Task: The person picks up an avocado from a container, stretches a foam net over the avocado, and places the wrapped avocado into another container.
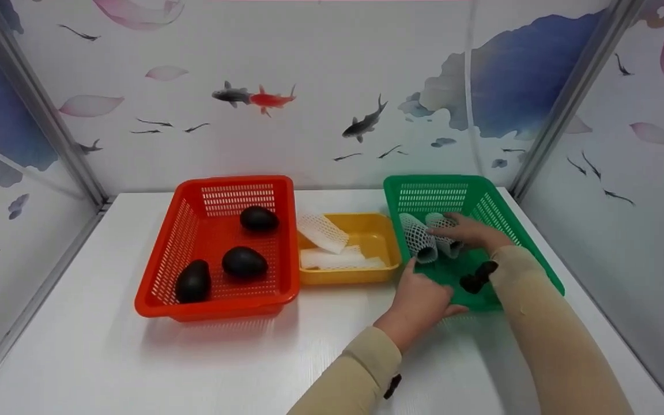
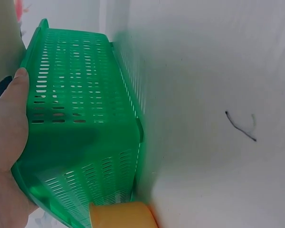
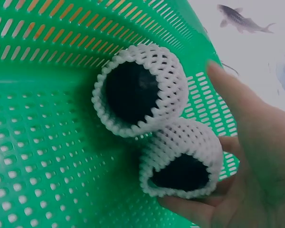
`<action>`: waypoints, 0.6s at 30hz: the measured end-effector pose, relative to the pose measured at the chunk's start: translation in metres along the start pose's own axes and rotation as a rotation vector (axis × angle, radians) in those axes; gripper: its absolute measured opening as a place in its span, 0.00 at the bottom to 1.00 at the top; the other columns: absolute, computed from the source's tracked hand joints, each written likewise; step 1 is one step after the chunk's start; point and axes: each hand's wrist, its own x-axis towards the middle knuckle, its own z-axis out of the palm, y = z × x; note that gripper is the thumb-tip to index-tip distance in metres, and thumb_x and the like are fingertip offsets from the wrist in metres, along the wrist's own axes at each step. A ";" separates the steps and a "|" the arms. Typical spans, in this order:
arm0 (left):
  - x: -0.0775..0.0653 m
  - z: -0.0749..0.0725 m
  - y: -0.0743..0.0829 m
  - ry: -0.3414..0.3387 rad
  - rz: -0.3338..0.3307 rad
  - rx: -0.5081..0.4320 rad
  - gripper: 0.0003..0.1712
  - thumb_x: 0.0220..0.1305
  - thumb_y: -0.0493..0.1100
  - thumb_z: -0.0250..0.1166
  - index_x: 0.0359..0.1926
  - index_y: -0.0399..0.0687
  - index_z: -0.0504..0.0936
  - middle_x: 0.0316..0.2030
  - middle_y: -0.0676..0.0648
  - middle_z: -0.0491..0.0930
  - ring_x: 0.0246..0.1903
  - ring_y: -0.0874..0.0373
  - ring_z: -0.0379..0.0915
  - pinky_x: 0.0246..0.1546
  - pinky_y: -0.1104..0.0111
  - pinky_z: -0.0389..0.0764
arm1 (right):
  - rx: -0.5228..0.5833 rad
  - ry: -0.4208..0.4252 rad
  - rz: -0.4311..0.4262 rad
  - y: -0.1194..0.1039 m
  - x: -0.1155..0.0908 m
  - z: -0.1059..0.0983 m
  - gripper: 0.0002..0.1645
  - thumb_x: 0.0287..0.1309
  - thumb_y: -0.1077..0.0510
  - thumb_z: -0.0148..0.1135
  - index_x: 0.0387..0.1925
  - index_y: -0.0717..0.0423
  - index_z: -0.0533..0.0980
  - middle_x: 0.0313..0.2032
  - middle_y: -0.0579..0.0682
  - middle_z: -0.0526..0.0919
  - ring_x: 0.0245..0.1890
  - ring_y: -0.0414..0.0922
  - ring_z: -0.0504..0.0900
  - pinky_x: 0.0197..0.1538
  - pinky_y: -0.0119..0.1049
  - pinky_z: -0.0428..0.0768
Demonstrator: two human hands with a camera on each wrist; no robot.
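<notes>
In the head view, two white foam fruit nets stand side by side at the left of the green basket [image 1: 482, 199]. The left net [image 1: 418, 238] and the right net [image 1: 443, 222] each have a black egg-shaped fruit [image 3: 133, 92] inside, as the right wrist view shows. My right hand [image 1: 473, 232] reaches into the basket, its fingers touching the right net while the thumb [image 3: 223, 85] stands away from it. My left hand [image 1: 421, 297] rests at the basket's front left corner, index finger straight. In the left wrist view its thumb [image 2: 20, 83] lies along the rim.
A red basket [image 1: 159, 248] at the left holds three bare black egg-shaped fruits [image 1: 244, 263]. Between the baskets stands a yellow tray [image 1: 375, 233] with several flat white foam nets [image 1: 323, 230]. Patterned wall panels [image 1: 332, 75] enclose the white table [image 1: 240, 369] at the back and sides.
</notes>
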 end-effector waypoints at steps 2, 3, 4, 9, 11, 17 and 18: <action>0.000 0.000 -0.001 0.001 0.000 -0.003 0.31 0.67 0.73 0.38 0.38 0.67 0.84 0.21 0.59 0.81 0.38 0.59 0.80 0.67 0.51 0.56 | -0.026 -0.023 0.002 -0.001 -0.002 0.000 0.63 0.58 0.37 0.64 0.76 0.58 0.36 0.72 0.70 0.43 0.67 0.67 0.57 0.64 0.60 0.63; 0.000 0.000 -0.001 -0.001 0.001 -0.003 0.31 0.67 0.73 0.38 0.39 0.67 0.84 0.22 0.59 0.81 0.39 0.59 0.80 0.67 0.51 0.56 | -0.040 -0.025 0.008 -0.001 -0.001 0.001 0.64 0.57 0.39 0.67 0.76 0.57 0.36 0.72 0.70 0.45 0.66 0.66 0.58 0.64 0.60 0.63; 0.000 0.000 -0.001 -0.001 0.001 -0.002 0.31 0.67 0.73 0.38 0.39 0.67 0.84 0.22 0.59 0.82 0.39 0.59 0.80 0.67 0.51 0.56 | -0.054 -0.023 0.013 -0.001 0.000 0.002 0.66 0.55 0.41 0.70 0.76 0.56 0.36 0.72 0.70 0.46 0.66 0.66 0.59 0.65 0.60 0.62; 0.001 0.000 0.000 0.010 0.003 -0.007 0.31 0.67 0.72 0.39 0.38 0.66 0.85 0.21 0.59 0.81 0.39 0.58 0.80 0.67 0.50 0.57 | -0.149 0.020 0.008 -0.003 0.010 0.007 0.67 0.49 0.45 0.75 0.76 0.56 0.41 0.71 0.70 0.49 0.67 0.67 0.55 0.66 0.63 0.57; 0.001 0.000 0.000 0.012 0.005 -0.015 0.31 0.67 0.72 0.40 0.37 0.66 0.85 0.20 0.59 0.80 0.37 0.58 0.79 0.67 0.50 0.57 | -0.189 0.037 -0.005 -0.004 0.013 0.010 0.65 0.48 0.44 0.75 0.76 0.56 0.44 0.70 0.71 0.50 0.68 0.68 0.51 0.66 0.65 0.55; -0.001 0.000 0.000 0.011 0.004 -0.006 0.30 0.67 0.72 0.40 0.37 0.66 0.84 0.19 0.59 0.79 0.36 0.58 0.79 0.67 0.50 0.57 | -0.200 0.071 -0.027 -0.006 0.015 0.014 0.60 0.48 0.45 0.75 0.74 0.56 0.51 0.68 0.72 0.50 0.66 0.69 0.49 0.63 0.67 0.57; -0.001 0.000 -0.001 0.018 0.003 -0.004 0.30 0.68 0.72 0.39 0.37 0.66 0.84 0.20 0.59 0.79 0.36 0.58 0.79 0.67 0.50 0.58 | -0.198 0.073 -0.029 -0.006 0.014 0.014 0.60 0.48 0.45 0.75 0.74 0.55 0.50 0.67 0.72 0.50 0.66 0.69 0.50 0.63 0.67 0.58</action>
